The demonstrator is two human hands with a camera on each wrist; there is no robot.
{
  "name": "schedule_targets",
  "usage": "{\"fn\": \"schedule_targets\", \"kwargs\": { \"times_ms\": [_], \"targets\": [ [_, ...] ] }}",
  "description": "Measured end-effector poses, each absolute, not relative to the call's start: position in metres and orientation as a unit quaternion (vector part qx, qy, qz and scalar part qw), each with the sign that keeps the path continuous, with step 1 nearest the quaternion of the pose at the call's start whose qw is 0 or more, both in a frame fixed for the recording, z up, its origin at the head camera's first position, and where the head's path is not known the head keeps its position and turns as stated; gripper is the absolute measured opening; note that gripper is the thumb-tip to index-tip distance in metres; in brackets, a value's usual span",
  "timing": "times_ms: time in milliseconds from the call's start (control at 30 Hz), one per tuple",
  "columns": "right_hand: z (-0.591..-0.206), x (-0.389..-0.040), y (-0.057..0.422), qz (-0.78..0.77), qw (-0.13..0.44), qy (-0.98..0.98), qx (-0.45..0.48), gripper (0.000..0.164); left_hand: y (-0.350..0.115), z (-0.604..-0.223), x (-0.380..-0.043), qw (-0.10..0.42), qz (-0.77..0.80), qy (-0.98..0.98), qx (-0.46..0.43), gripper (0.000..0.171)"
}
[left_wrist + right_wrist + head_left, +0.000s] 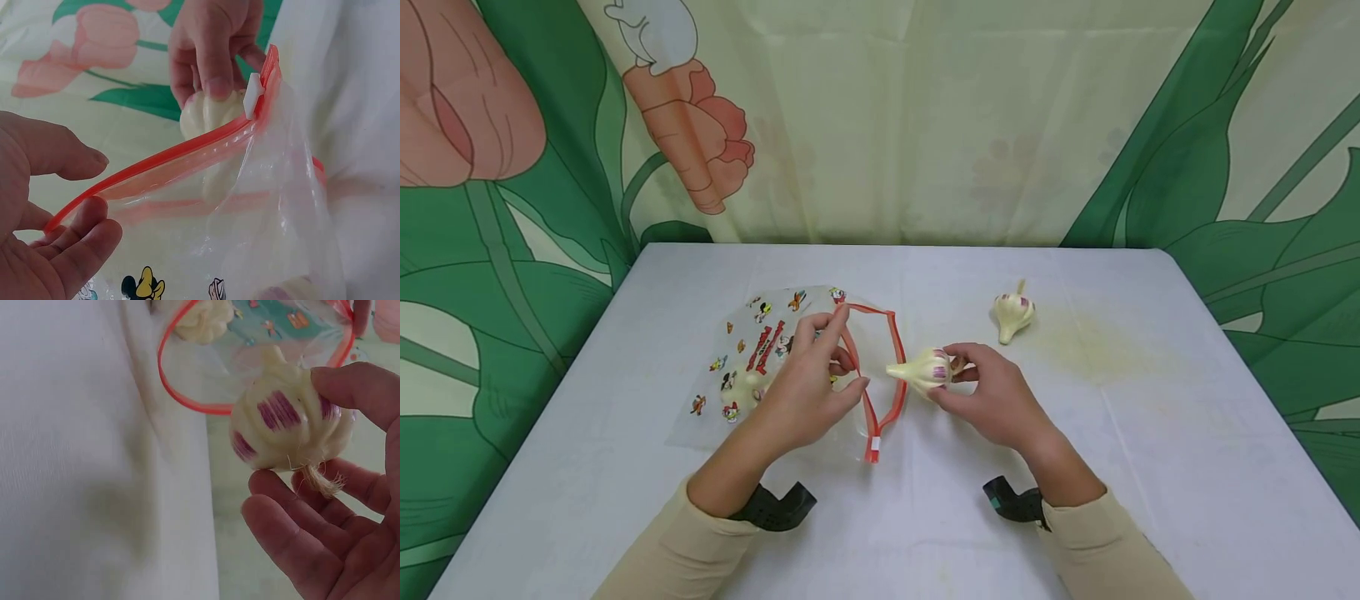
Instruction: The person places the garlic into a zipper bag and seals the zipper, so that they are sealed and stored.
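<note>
A clear zip bag (760,333) with red edging and cartoon prints lies on the table, its mouth spread towards the right. My left hand (812,375) holds the red rim (169,153) with its fingers. My right hand (992,392) grips a garlic bulb (931,368) with purple streaks between thumb and fingers, its pointed end towards the bag's mouth and its fibrous roots (322,481) towards the palm. Inside the bag a pale garlic bulb (745,390) shows faintly through the plastic. Another garlic bulb (1013,314) lies on the table beyond the right hand.
A white cloth covers the table (1150,433). Behind it hangs a curtain (910,125) with printed leaves and flowers. A white slider (253,95) sits at one end of the bag's red zip. Dark wrist mounts (778,508) are strapped at both cuffs.
</note>
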State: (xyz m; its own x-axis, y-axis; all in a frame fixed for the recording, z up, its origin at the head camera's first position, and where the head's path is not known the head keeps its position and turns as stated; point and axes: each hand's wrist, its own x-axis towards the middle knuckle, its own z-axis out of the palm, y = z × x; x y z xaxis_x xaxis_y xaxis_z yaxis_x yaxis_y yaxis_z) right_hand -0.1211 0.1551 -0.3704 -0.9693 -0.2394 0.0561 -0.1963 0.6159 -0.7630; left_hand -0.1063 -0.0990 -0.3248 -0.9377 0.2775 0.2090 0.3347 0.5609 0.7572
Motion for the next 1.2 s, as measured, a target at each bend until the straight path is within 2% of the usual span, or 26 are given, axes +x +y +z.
{"fn": "schedule_targets", "kwargs": {
  "times_ms": [333, 533, 1200],
  "targets": [
    [-0.374, -0.123, 0.128, -0.393, 0.048, 0.904, -0.164, 0.054, -0.099, -0.324, -0.106, 0.032, -0.435, -0.882, -0.176, 0.091],
    [-0.376, -0.125, 0.118, -0.392, 0.074, 0.902, -0.164, 0.055, -0.100, -0.323, -0.107, 0.034, -0.434, -0.882, -0.181, 0.091],
    [-0.379, -0.128, 0.087, -0.401, 0.086, 0.902, -0.137, 0.046, -0.102, -0.325, -0.106, 0.031, -0.444, -0.876, -0.184, 0.089]
  ]
}}
